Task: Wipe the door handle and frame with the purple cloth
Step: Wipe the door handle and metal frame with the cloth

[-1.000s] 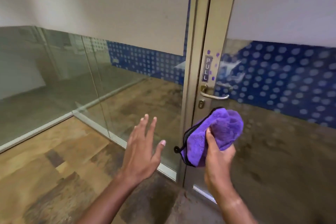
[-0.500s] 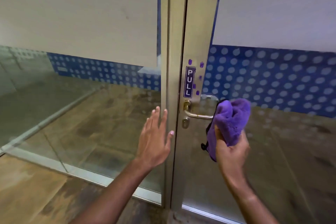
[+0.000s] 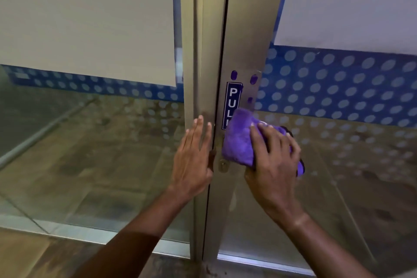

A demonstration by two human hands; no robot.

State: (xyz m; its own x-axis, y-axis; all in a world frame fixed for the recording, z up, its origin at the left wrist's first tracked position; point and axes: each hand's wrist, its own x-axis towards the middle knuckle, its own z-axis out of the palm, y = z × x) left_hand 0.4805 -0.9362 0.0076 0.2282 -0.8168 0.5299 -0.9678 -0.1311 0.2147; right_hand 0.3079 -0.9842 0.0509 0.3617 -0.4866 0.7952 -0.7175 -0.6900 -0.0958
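**Cloth on door stile at handle height**

Room: brushed-metal door frame (image 3: pixel 194 52) on the left, brushed-metal door stile (image 3: pixel 246 40) on the right, dark vertical gap between them. Glass panels both sides, each with a white frosted sheet up top and a blue band of pale dots (image 3: pixel 338 88) below. Brown mottled floor (image 3: pixel 33 255) shows at lower left and through the glass.

Blue "PULL" sticker (image 3: pixel 233 99) on the stile; lower end covered by the fluffy purple cloth (image 3: pixel 239 142). Small round brass keyhole (image 3: pixel 223 166) just below the cloth's left edge. Handle itself hidden under cloth.

Right hand (image 3: pixel 275 156) grips the bunched cloth and presses it against the stile, fingers curled over it.

Left hand (image 3: pixel 194 153) flat, fingers straight and together, resting on the frame beside the gap, holding nothing.

No containers in view.
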